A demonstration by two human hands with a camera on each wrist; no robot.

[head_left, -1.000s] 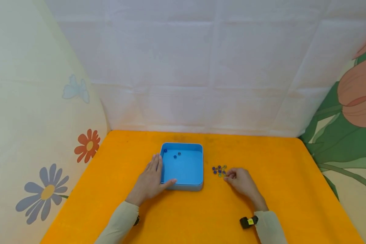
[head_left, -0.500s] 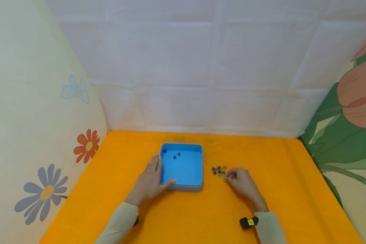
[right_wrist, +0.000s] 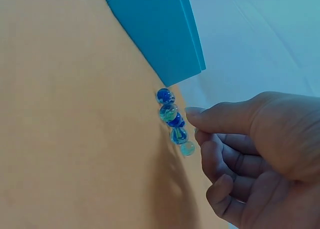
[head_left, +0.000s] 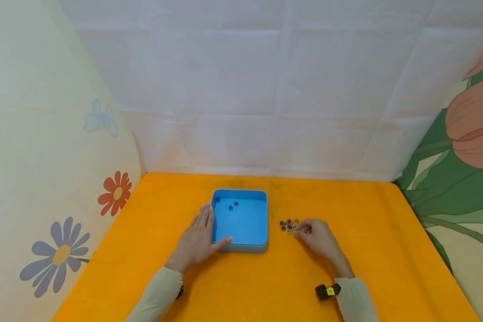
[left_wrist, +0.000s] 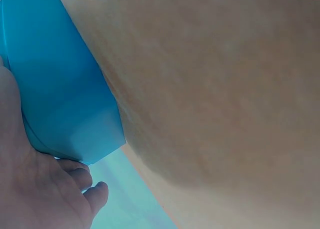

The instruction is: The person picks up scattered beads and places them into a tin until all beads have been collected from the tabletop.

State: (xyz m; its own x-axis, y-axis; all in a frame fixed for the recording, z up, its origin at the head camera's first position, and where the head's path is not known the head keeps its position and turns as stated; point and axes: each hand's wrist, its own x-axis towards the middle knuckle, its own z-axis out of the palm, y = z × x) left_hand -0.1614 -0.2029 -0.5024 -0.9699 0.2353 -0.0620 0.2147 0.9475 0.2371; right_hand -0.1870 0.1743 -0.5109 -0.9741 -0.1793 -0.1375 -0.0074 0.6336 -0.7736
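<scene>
In the head view a square blue box point(head_left: 241, 221) stands on the orange tabletop, with a few small glass marbles point(head_left: 230, 208) inside near its far left corner. My left hand point(head_left: 195, 239) rests along the box's left side, fingers straight, thumb stretched over the front edge. Right of the box lies a small cluster of blue and clear greenish marbles point(head_left: 289, 226). My right hand point(head_left: 317, 237) is at the right of this cluster, thumb and index finger pinched together. A glassy greenish sliver shows between those fingertips in the right wrist view, the rest of that marble hidden.
The orange tabletop point(head_left: 241, 286) ends at a white cloth backdrop point(head_left: 241, 89). Flower-printed cloths hang at the left and right sides. In the right wrist view the blue box point(right_wrist: 155, 34) stands just past the marbles point(right_wrist: 178, 135).
My right hand has shifted slightly left and up, its fingertips now covering part of the cluster's right side. The left hand and the box stay where they were.
</scene>
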